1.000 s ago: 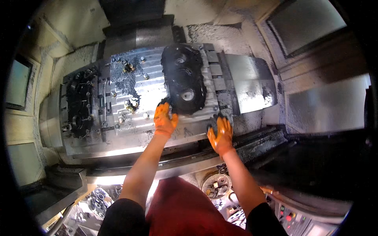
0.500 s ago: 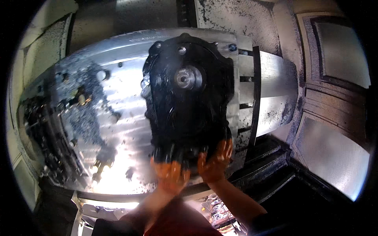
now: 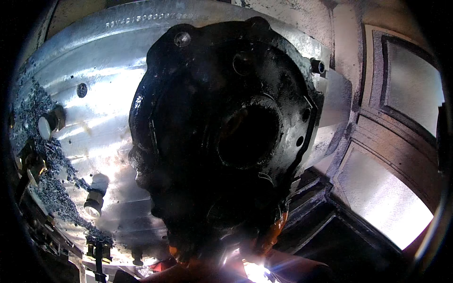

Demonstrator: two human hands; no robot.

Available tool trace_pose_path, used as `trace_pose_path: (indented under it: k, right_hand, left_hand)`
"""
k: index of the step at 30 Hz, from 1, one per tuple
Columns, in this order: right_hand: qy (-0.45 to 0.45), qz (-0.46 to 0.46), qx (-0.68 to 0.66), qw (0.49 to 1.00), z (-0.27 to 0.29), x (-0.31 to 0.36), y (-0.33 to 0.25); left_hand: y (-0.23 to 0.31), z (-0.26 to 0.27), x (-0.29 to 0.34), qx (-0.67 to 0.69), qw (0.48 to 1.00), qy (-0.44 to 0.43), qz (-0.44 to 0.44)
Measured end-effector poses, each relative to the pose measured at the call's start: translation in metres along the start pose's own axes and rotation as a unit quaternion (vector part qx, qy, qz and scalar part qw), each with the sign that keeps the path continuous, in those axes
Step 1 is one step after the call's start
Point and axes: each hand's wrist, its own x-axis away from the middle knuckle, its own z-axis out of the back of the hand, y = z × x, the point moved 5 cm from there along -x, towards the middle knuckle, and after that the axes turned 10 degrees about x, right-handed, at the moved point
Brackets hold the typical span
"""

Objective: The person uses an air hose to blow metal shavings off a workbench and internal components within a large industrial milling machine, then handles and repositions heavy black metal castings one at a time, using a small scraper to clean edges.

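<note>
A large black cast housing (image 3: pixel 188 108) fills the middle of the view, close to me. It has a scalloped rim with bolt holes and a big round opening (image 3: pixel 250 137). My left hand (image 3: pixel 177 253), in an orange glove, grips its lower left edge; most of the fingers are hidden behind the casting. At the lower right edge my right hand (image 3: pixel 277 232), also orange-gloved, holds on, its fingers partly covered. Behind the housing lies a shiny metal fixture plate (image 3: pixel 108 118).
Metal shavings (image 3: pixel 59 188) lie heaped along the plate's left side. Short round posts (image 3: pixel 52 123) stand up among them, and a bolt-like pin (image 3: pixel 318 67) sits at the upper right. Machine enclosure panels (image 3: pixel 382 184) rise on the right, above a dark channel (image 3: pixel 311 207).
The housing has come up closer to me and appears much larger. A dark opening now shows where a shiny shaft end was visible. Both hands still grip its lower end.
</note>
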Motion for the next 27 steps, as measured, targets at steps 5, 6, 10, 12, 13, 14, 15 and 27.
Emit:
trace_pose_path:
  k: [5, 6, 10, 12, 13, 14, 15, 27]
  right_hand:
    - [-0.001, -0.005, 0.000, 1.000, 0.009, -0.002, 0.000]
    - [0.011, -0.011, -0.006, 1.000, 0.010, 0.001, 0.000]
    - [0.058, -0.023, -0.039, 0.997, 0.021, -0.017, -0.013]
    - [0.092, -0.017, -0.054, 0.994, 0.034, -0.025, -0.023]
    - [0.110, -0.016, -0.071, 0.991, 0.041, -0.026, -0.022]
    - [0.131, -0.008, -0.094, 0.987, 0.037, -0.023, -0.014]
    - [0.149, 0.006, -0.121, 0.981, 0.032, -0.023, -0.009]
    - [0.064, -0.304, -0.292, 0.904, -0.008, -0.060, 0.045]
  left_hand:
    - [0.004, 0.007, 0.001, 0.006, 1.000, -0.005, -0.001]
    - [0.005, 0.007, 0.003, 0.003, 1.000, -0.006, -0.011]
    - [0.014, 0.015, 0.009, -0.015, 1.000, -0.002, -0.026]
    - [0.022, 0.020, 0.009, -0.017, 0.999, 0.000, -0.039]
    - [0.028, 0.026, 0.009, -0.012, 0.999, 0.000, -0.044]
    - [0.032, 0.026, 0.010, -0.015, 0.999, 0.004, -0.048]
    - [0.033, 0.024, 0.013, -0.021, 0.998, 0.017, -0.049]
    - [0.008, 0.052, -0.092, -0.043, 0.989, 0.067, 0.124]
